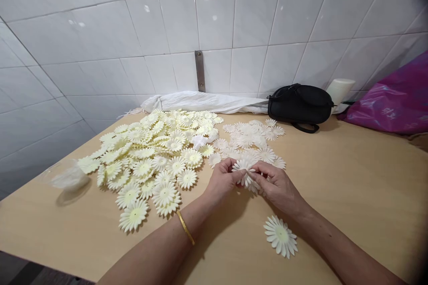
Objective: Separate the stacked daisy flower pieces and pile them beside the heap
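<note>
Between my two hands is a white daisy-shaped flower piece (244, 170), held up just above the table. My left hand (223, 178) pinches its left side, thumb across the petals. On the right edge, the thumb and fingers of my right hand (276, 185) are closed on the same piece. Other white petals show just below it, partly hidden by my fingers. Behind my hands lies a loose heap of white flower pieces (249, 136). A single flower piece with a pale yellow centre (281, 236) rests near my right forearm.
A large pile of pale yellow-centred flower pieces (143, 164) covers the table's left half. Left of it sits a clear plastic bag (70, 178). Along the tiled wall lie a white cloth (207, 101), a black case (299, 104), a white bottle (340, 89) and a purple bag (394, 98).
</note>
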`<state>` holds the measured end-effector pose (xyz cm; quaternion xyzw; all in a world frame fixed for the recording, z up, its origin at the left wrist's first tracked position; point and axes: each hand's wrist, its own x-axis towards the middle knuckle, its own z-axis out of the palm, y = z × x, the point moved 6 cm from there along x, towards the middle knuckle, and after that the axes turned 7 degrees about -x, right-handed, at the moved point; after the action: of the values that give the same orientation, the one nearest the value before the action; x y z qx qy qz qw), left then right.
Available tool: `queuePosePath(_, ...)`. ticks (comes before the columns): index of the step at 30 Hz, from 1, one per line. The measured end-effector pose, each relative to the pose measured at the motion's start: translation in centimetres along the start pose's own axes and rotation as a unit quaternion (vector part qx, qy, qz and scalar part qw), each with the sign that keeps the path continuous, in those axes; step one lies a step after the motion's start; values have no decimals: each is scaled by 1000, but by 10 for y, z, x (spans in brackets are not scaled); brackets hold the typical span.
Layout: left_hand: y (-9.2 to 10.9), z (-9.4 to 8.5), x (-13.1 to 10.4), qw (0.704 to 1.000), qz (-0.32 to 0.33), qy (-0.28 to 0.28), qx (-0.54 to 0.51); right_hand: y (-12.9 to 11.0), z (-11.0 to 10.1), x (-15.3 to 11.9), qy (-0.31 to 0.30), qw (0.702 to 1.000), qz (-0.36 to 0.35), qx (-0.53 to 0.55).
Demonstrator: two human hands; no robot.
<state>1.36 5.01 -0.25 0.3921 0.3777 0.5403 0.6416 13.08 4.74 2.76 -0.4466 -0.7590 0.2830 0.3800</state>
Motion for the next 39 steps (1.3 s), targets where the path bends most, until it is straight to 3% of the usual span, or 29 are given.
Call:
queuePosePath(9,1,2,-1,1000,-21,-23,6,21,-3,2,4,998,52,42)
queuePosePath(14,1,4,-3,1000,-10,-23,11,17,4,1,-32,995,43,86)
queuePosePath(21,2,3,-2,999,17,-12,46,20,10,-2,-35,987,72,138)
queuePosePath(29,4,0,-2,999,17,-3,41,11,18,-4,-101,949,93,282)
queuePosePath(35,-4,3,-5,999,-32,7,-41,12,19,-4,-97,948,98,287)
queuePosePath(39,-15,0,1,988,-69,20,-140,23,12,1,-41,972,92,213)
